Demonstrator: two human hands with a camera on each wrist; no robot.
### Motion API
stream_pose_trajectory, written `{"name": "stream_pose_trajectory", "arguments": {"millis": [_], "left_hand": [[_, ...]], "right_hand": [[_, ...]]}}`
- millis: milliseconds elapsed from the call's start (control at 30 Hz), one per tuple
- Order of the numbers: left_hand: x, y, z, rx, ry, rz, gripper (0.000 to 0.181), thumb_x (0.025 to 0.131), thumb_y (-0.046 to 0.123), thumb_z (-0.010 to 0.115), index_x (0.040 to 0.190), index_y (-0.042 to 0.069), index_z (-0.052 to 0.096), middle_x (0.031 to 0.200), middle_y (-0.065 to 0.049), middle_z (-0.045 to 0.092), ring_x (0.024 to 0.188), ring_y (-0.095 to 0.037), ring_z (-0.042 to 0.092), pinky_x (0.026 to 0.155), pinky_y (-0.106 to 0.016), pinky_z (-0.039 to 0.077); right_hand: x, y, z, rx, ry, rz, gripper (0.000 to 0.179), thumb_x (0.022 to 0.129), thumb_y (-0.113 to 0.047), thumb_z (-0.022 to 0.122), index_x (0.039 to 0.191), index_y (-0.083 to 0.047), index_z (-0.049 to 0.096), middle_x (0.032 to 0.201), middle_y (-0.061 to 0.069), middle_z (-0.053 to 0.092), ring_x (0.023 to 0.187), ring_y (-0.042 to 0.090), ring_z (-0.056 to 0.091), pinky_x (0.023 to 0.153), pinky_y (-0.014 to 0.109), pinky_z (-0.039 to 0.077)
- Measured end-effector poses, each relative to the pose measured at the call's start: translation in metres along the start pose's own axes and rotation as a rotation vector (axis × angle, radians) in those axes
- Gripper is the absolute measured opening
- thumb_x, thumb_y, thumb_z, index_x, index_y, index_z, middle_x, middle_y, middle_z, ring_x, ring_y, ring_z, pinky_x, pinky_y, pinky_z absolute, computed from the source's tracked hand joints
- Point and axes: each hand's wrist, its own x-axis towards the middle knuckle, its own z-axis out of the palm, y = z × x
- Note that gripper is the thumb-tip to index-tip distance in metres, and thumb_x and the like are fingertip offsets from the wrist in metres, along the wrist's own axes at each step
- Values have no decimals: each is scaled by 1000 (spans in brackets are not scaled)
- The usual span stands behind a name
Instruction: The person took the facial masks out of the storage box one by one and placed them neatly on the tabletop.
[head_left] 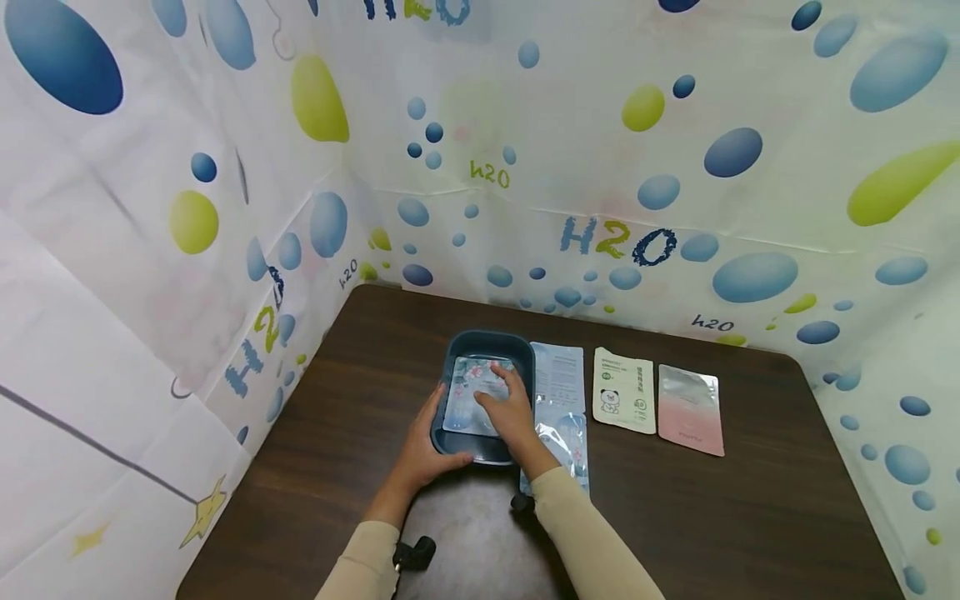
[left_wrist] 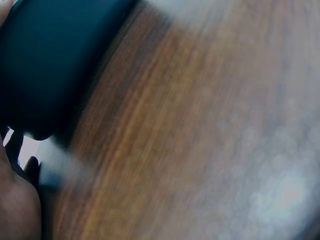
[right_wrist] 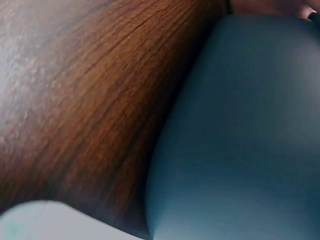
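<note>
A dark blue-grey tray [head_left: 491, 337] stands on the table with a flat light-blue packet [head_left: 465, 404], printed with pink flowers, lying inside it. My left hand [head_left: 420, 454] holds the tray at its near-left corner, fingers along the left wall and thumb at the near side. Over the packet, my right hand [head_left: 516, 417] rests with thumb and forefinger spread apart on its face. In the left wrist view the tray wall [left_wrist: 55, 60] fills the upper left. The right wrist view shows the tray's outer side [right_wrist: 240, 125], but not the packet.
Right of the tray lie light-blue packaging [head_left: 558, 371] with small print and a shiny lower part, partly behind the right arm, a pale green packet [head_left: 624, 392] with a bear drawing, and a silver-pink pouch [head_left: 690, 410]. The brown table [head_left: 360, 367] meets patterned curtains behind and at left.
</note>
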Motion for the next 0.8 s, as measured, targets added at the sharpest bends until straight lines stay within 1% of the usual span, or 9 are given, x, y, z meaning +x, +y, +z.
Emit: {"name": "stream_pose_trajectory", "arguments": {"millis": [100,200,267,433,500,567,633,733,800], "left_hand": [[0,-2,1,6,-1,-3,124,65,26,96,164,19,22,170,-12,24,154,-43,26,116,-70,28],[0,-4,2,7,0,-1,124,65,25,96,164,18,23,170,-13,25,154,-43,26,116,-70,28],[0,-5,1,1,5,2,124,64,25,96,164,17,23,169,-14,26,154,-43,26,117,-69,28],[1,-5,1,0,13,8,122,65,26,95,164,17,24,168,-17,26,153,-43,27,117,-68,28],[1,-5,0,8,12,6,122,65,26,95,164,18,24,169,-16,26,153,-43,27,117,-69,28],[2,-5,0,7,9,7,122,65,24,95,164,18,24,169,-16,26,153,-43,27,117,-68,28],[2,-5,0,-1,9,10,122,65,22,96,164,17,24,168,-16,27,153,-43,27,117,-69,28],[2,-5,0,-8,12,17,123,64,23,96,164,15,24,168,-17,27,152,-43,29,117,-68,29],[1,-5,1,-11,14,14,124,64,25,97,164,17,24,168,-16,27,152,-41,30,118,-67,29]], "right_hand": [[1,2,2,-49,-7,45,60,92,-25,73,148,-18,53,165,16,35,151,38,34,120,61,30],[1,2,3,-47,-2,41,59,90,-24,74,145,-15,55,160,16,42,147,37,40,119,60,33],[2,1,2,-15,3,18,58,89,-21,75,144,-14,57,159,16,43,148,37,39,119,59,33],[1,3,0,118,-6,-79,57,90,-11,74,144,-9,56,159,15,43,151,39,34,121,58,31],[2,3,-1,168,-10,-108,56,90,-6,73,144,-8,56,158,14,44,150,40,36,121,58,31],[3,4,-2,193,-12,-119,57,90,-3,73,144,-9,56,158,14,46,148,39,39,120,58,32],[3,4,-3,186,-19,-107,59,89,-3,74,144,-11,57,158,13,46,146,39,43,118,58,36],[2,4,-3,129,-42,-71,63,88,-7,75,147,-13,56,157,15,46,142,39,46,113,56,43],[2,5,-3,94,-63,-49,65,88,-10,75,149,-13,54,157,17,47,140,39,47,110,56,45]]}}
